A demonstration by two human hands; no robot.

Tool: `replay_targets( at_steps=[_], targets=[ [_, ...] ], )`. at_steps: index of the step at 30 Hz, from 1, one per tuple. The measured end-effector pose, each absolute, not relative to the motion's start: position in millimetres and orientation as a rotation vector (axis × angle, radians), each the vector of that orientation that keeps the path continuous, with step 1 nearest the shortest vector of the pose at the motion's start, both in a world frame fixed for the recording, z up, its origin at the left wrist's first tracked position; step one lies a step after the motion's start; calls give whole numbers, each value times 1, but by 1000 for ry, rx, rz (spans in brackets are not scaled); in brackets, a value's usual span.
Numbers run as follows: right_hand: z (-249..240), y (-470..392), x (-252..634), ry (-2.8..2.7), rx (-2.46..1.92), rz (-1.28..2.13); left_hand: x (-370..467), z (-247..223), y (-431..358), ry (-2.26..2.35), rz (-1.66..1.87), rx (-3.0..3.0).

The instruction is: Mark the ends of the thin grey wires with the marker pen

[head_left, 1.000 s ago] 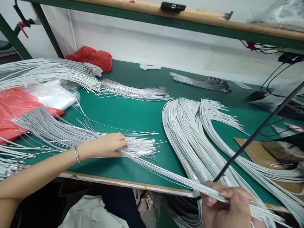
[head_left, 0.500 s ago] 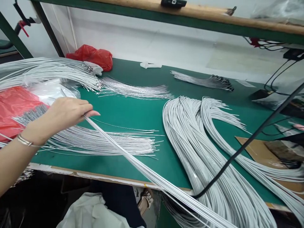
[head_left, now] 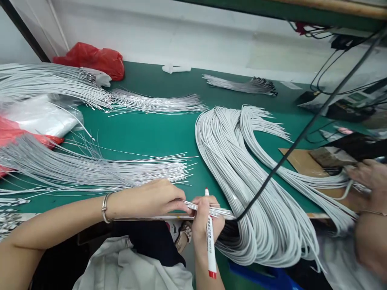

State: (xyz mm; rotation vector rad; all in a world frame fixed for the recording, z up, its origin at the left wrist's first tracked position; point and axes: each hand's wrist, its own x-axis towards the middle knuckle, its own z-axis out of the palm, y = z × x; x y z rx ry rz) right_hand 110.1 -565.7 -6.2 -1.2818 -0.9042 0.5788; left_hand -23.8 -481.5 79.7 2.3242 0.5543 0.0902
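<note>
Near the front edge of the bench, my left hand (head_left: 161,197) is closed around a thin bundle of pale wires (head_left: 222,212), its thumb and fingers pinching it. My right hand (head_left: 201,225) is closed around the same bundle just to the right. A white marker pen (head_left: 211,245) with red ends is tucked in that hand, standing nearly upright with its red tip up. Behind my left forearm a wide spread of thin wires (head_left: 145,171) lies on the green mat. Thick grey-white cables (head_left: 229,161) curve over the edge at the right.
A co-worker's hand (head_left: 369,175) is at the far right by the cables. A black cord (head_left: 290,153) slants across the cables. Red bags (head_left: 90,58), a clear plastic bag (head_left: 45,117) and more wire bundles (head_left: 160,102) lie on the mat (head_left: 145,135).
My left hand has come from the left, over the wires, down to the front edge. My right hand with the marker and a co-worker's hand have come into view. The view has shifted right.
</note>
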Motion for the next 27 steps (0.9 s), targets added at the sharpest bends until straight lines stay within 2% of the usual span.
replay_targets(
  at_steps=[3, 8, 13, 19, 24, 27],
  targets=[
    [-6, -568, 129, -918, -1291, 498, -25, 86, -476, 522, -26, 2311],
    [3, -566, 158, -645, -976, 346, -32, 91, -468, 505, -149, 2339],
    [20, -564, 151, -946, -976, 445, -21, 88, -472, 491, -219, 2386],
    [23, -565, 132, -1199, -1109, 524, -2, 84, -476, 448, -188, 2334],
    [6, -569, 150, -895, -1008, 437, 2, 84, -475, 494, 6, 2320],
    [-7, -574, 158, -957, -1075, 524, 1, 87, -473, 547, 92, 2313]
  ],
)
